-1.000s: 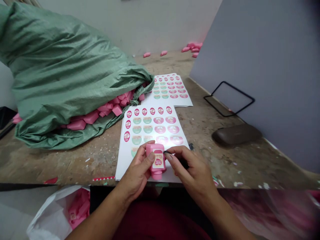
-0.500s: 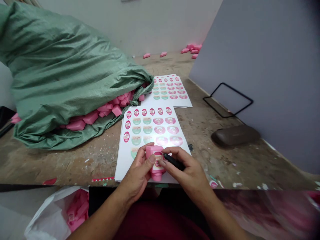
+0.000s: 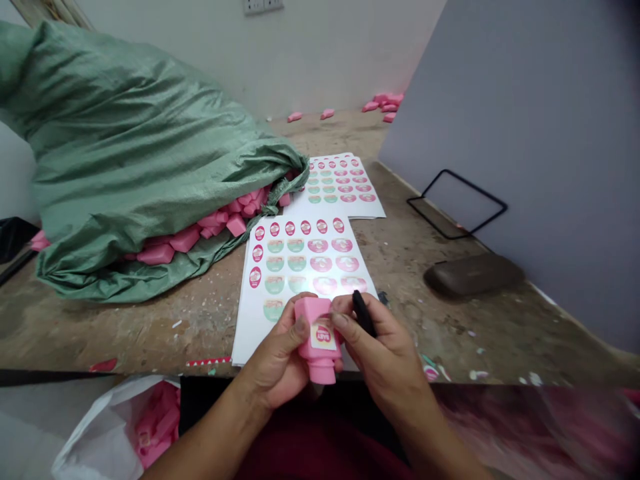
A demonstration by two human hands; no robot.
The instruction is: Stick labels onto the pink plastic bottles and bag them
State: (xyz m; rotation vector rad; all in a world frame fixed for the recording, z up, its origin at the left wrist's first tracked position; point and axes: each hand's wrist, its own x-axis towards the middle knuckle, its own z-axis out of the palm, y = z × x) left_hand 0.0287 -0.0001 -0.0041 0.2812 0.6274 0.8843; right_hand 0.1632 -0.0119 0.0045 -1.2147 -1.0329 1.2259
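My left hand [image 3: 277, 357] grips a small pink bottle [image 3: 318, 337], neck pointing toward me, with a pale label on its face. My right hand [image 3: 383, 353] presses a thumb on the label's right edge and holds a thin black tool [image 3: 363, 313] between its fingers. Both hands hover over the near edge of a white sticker sheet [image 3: 300, 267] printed with pink and green oval labels.
A green woven sack [image 3: 130, 160] at left spills several pink bottles [image 3: 220, 223]. A second sticker sheet [image 3: 340, 183] lies farther back. At right: a dark oblong case [image 3: 473, 273], a black wire frame [image 3: 457, 203], a grey board [image 3: 540, 133]. A white bag [image 3: 115, 430] with pink bottles sits lower left.
The bottle has tilted up and come slightly toward me. My right thumb slid onto the label, and the black tool swung from lying flat to pointing upward.
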